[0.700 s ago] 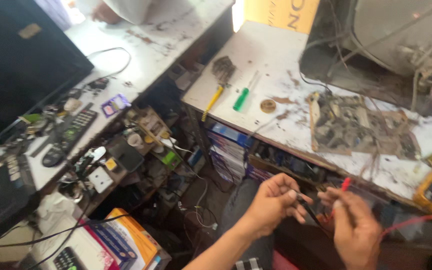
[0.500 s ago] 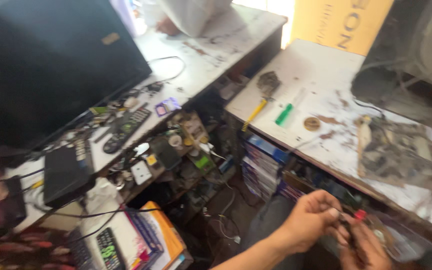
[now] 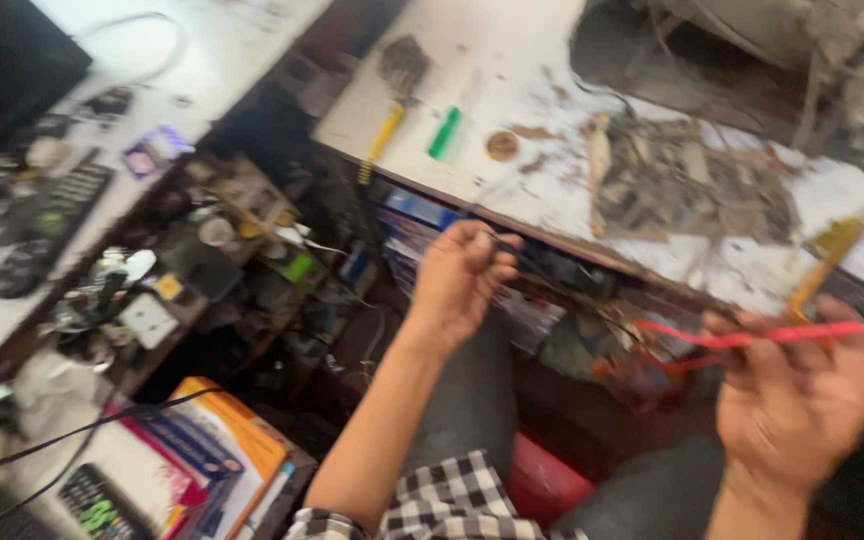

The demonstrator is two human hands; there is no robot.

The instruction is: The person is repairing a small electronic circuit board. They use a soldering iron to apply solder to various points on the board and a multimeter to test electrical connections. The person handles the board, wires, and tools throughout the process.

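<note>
My left hand point(image 3: 464, 280) is raised in front of the white workbench point(image 3: 552, 190), its fingers pinched on a thin black probe lead point(image 3: 512, 255). My right hand point(image 3: 797, 400) is low at the right and grips a red probe point(image 3: 762, 335) that lies across its fingers, with a red wire trailing left from it. The two hands are well apart. A dusty circuit board point(image 3: 687, 185) lies on the bench just beyond them. The picture is blurred by motion.
On the bench lie a yellow-handled tool point(image 3: 382, 140), a green screwdriver point(image 3: 444, 132) and a small brown roll point(image 3: 502, 146). A cluttered shelf point(image 3: 212, 260) of parts stands at the left, with remote controls point(image 3: 47, 225) on a white table and books point(image 3: 202, 455) below.
The hands have drawn apart: the left hand rose towards the bench edge with the black lead, and the right hand moved right with the red probe. The view swung right.
</note>
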